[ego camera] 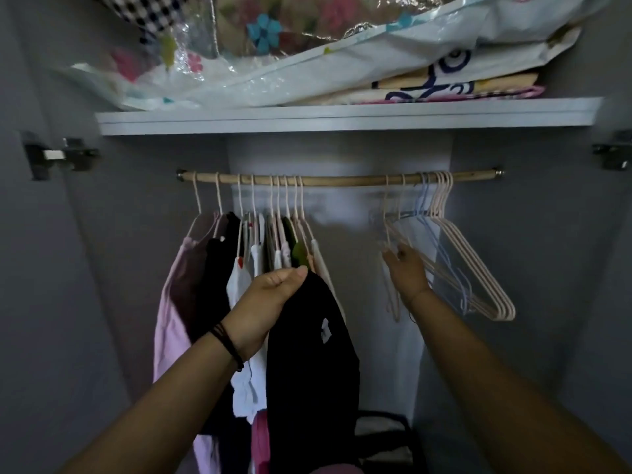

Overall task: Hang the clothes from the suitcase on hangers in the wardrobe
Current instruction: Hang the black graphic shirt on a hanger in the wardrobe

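Note:
A wooden rail point(342, 181) spans the open wardrobe. On its left half hang several garments on pale pink hangers point(239, 213): pink, black, white and green tops. My left hand point(270, 302) grips the top of a black garment point(311, 354) that hangs down in front of them. On the rail's right half hang several empty pink and blue hangers point(472, 268). My right hand point(407, 271) reaches into the leftmost of these, its fingers touching a pink hanger's arm; whether they curl round it is unclear. The suitcase is out of view.
A white shelf point(342, 118) above the rail carries plastic-wrapped floral bedding point(307, 56) and folded linen. Door hinges point(58, 155) sit on both side walls. A dark basket-like object point(386, 436) stands on the wardrobe floor. The rail between the two hanger groups is bare.

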`<state>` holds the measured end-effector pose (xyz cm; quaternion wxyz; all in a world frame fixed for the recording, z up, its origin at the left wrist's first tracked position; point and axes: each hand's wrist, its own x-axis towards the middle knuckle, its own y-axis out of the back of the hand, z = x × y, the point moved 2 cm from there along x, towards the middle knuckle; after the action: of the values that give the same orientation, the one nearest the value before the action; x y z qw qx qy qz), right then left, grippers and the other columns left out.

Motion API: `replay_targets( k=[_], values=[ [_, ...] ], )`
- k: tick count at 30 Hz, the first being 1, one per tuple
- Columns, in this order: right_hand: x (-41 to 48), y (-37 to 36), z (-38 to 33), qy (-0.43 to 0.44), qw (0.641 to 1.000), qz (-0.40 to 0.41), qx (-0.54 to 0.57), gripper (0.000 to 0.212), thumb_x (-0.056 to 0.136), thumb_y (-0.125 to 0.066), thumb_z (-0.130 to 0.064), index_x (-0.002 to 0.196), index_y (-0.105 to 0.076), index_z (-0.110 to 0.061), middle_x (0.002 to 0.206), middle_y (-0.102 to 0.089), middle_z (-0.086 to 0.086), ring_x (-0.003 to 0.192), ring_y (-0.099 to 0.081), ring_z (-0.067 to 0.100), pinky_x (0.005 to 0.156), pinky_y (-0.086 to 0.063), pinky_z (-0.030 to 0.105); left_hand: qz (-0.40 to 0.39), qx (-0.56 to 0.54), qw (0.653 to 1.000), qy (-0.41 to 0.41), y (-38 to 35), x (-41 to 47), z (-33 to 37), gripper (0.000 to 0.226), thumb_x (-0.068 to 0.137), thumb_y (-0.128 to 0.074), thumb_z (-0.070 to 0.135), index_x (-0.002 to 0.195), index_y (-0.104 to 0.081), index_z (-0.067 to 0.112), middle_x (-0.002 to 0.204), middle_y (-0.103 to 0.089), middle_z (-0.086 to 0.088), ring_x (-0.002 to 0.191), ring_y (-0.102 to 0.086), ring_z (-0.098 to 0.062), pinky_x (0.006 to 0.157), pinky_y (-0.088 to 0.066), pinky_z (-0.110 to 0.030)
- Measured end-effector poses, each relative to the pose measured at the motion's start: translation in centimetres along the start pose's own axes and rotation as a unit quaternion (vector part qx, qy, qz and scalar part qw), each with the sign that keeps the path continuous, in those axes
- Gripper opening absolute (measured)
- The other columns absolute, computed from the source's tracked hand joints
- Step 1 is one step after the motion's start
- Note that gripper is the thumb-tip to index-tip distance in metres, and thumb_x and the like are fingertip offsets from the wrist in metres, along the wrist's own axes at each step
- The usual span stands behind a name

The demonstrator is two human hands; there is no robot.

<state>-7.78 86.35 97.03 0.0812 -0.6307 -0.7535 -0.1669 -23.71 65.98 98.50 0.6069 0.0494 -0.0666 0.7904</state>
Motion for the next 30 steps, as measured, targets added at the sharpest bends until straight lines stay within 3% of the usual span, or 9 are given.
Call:
replay_targets(
  k=[3, 6, 11, 15, 19, 21, 27, 30],
  values=[
    [1.3, -0.7, 0.6, -0.031, 0.999, 0.007, 0.023, 0.022, 0.098, -0.046, -0.025, 0.102, -0.055, -0.006, 0.078, -0.054, 0.011, 0.068, -0.049, 0.017, 0.054, -0.039, 0.017, -0.021, -0.026, 0.999, 0.009, 0.0, 1.6, -0.5, 0.043, 0.091, -0.051, 0.029, 0.112, -0.063, -0.007, 0.107, -0.064, -0.026, 0.089, -0.063, -0.032, 0.087, -0.050, -0.037],
    [2.4, -1.4, 0.9, -0.076, 0.989, 0.008, 0.124, 0.019, 0.097, -0.048, -0.029, 0.102, -0.053, -0.012, 0.083, -0.054, 0.006, 0.063, -0.051, 0.013, 0.061, -0.044, 0.023, -0.045, -0.032, 0.998, 0.012, 0.1, 2.8, -1.0, 0.047, 0.089, -0.052, 0.030, 0.113, -0.062, -0.008, 0.109, -0.063, -0.028, 0.090, -0.063, -0.032, 0.088, -0.049, -0.036],
    [3.7, -1.5, 1.0, -0.057, 0.993, 0.005, 0.105, 0.014, 0.096, -0.049, -0.035, 0.092, -0.054, -0.022, 0.063, -0.033, -0.001, 0.044, -0.028, 0.007, 0.039, -0.027, 0.019, -0.052, -0.029, 0.998, 0.009, 0.5, 4.3, -1.6, 0.045, 0.087, -0.053, 0.031, 0.110, -0.064, -0.006, 0.110, -0.066, -0.026, 0.096, -0.065, -0.032, 0.093, -0.049, -0.038],
    [3.6, -1.1, -0.2, -0.006, 0.992, 0.003, 0.128, 0.015, 0.096, -0.050, -0.033, 0.084, -0.056, -0.026, 0.056, -0.028, -0.005, 0.041, -0.024, 0.006, 0.037, -0.023, 0.017, -0.057, -0.022, 0.998, 0.006, 0.6, 4.8, -1.9, 0.040, 0.091, -0.050, 0.027, 0.110, -0.064, -0.005, 0.105, -0.068, -0.023, 0.092, -0.066, -0.028, 0.088, -0.051, -0.035],
    [0.7, -0.1, -0.3, 0.021, 0.986, -0.003, 0.163, 0.015, 0.098, -0.046, -0.030, 0.093, -0.054, -0.018, 0.049, -0.032, -0.011, 0.040, -0.025, 0.003, 0.037, -0.023, 0.017, -0.060, -0.001, 0.998, -0.002, 0.2, 4.7, -2.1, 0.040, 0.089, -0.051, 0.029, 0.106, -0.067, -0.004, 0.103, -0.068, -0.025, 0.090, -0.066, -0.030, 0.087, -0.049, -0.037],
    [-2.4, 0.7, 1.3, 0.024, 0.983, 0.008, 0.181, 0.015, 0.097, -0.048, -0.027, 0.084, -0.050, -0.020, 0.049, -0.031, -0.010, 0.040, -0.024, 0.004, 0.037, -0.022, 0.018, -0.062, 0.006, 0.998, 0.001, -0.1, 4.1, -2.5, 0.042, 0.085, -0.053, 0.031, 0.104, -0.067, -0.003, 0.102, -0.068, -0.026, 0.091, -0.065, -0.034, 0.089, -0.049, -0.039],
    [-9.5, 3.7, 4.8, -0.024, 0.974, 0.014, 0.225, 0.027, 0.094, -0.054, -0.017, 0.070, -0.042, -0.018, 0.046, -0.032, -0.009, 0.038, -0.026, 0.005, 0.037, -0.026, 0.018, -0.058, 0.022, 0.998, 0.027, -1.5, 1.5, -3.9, 0.043, 0.083, -0.054, 0.032, 0.103, -0.068, -0.003, 0.102, -0.066, -0.029, 0.091, -0.063, -0.035, 0.090, -0.047, -0.042],
    [-11.8, 4.8, 5.6, -0.071, 0.979, 0.044, 0.184, 0.030, 0.094, -0.053, -0.026, 0.068, -0.044, -0.018, 0.040, -0.033, -0.010, 0.033, -0.026, 0.002, 0.034, -0.023, 0.014, -0.051, 0.039, 0.997, 0.035, -2.5, -0.4, -4.6, 0.035, 0.091, -0.052, 0.029, 0.101, -0.069, 0.000, 0.096, -0.070, -0.020, 0.086, -0.067, -0.028, 0.085, -0.049, -0.038]
  ],
)
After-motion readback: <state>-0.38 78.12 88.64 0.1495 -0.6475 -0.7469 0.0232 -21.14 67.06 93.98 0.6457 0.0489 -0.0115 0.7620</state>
